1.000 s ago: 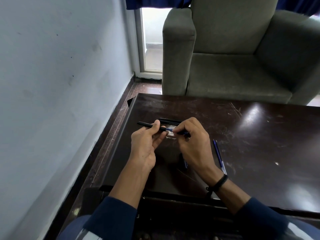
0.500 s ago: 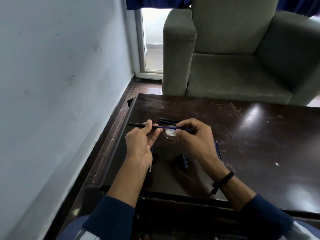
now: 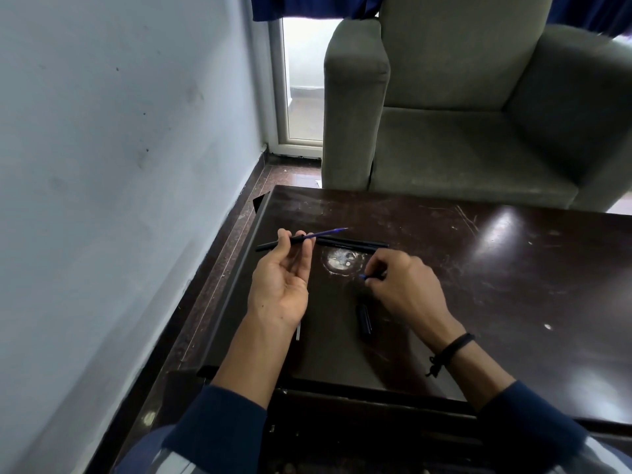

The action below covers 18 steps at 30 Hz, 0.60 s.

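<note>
My left hand point(image 3: 282, 280) is raised palm up over the dark table point(image 3: 513, 268) and pinches a black pen barrel point(image 3: 273, 246) between thumb and fingers. A blue refill point(image 3: 328, 232) sticks out of the barrel to the right. My right hand point(image 3: 402, 285) is lower, at the table top, and its fingers pinch a small blue-tipped piece point(image 3: 367, 276). Two black pens point(image 3: 355, 243) lie side by side beyond the hands. A black pen cap point(image 3: 364, 319) lies between my wrists.
A thin white piece point(image 3: 298, 331) pokes out beside my left wrist. A round pale scuff point(image 3: 342, 261) marks the table. A grey armchair point(image 3: 461, 114) stands right behind the table. A wall runs along the left, with a narrow strip of floor point(image 3: 219, 268).
The two hands have parted. The left hand kept the barrel with the refill in it and turned palm up. The right hand let go of the pen and dropped to the table.
</note>
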### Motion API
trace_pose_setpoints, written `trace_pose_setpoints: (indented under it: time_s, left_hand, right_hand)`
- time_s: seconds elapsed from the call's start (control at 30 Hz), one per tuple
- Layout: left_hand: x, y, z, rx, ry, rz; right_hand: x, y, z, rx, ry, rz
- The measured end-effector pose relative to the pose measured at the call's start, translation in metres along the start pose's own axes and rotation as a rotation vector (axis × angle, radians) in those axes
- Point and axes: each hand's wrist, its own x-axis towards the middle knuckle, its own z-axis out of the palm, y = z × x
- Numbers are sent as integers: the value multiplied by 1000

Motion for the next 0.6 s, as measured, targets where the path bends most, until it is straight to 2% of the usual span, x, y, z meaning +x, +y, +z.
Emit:
trace_pose_setpoints:
  time_s: [0.27, 0.6]
  left_hand:
    - [-1, 3, 1, -38, -107, -22]
    - [1, 0, 1, 11, -103, -18]
  right_hand:
    - [-8, -3, 5, -211, -110, -70]
    - [-2, 1, 1, -166, -193, -18]
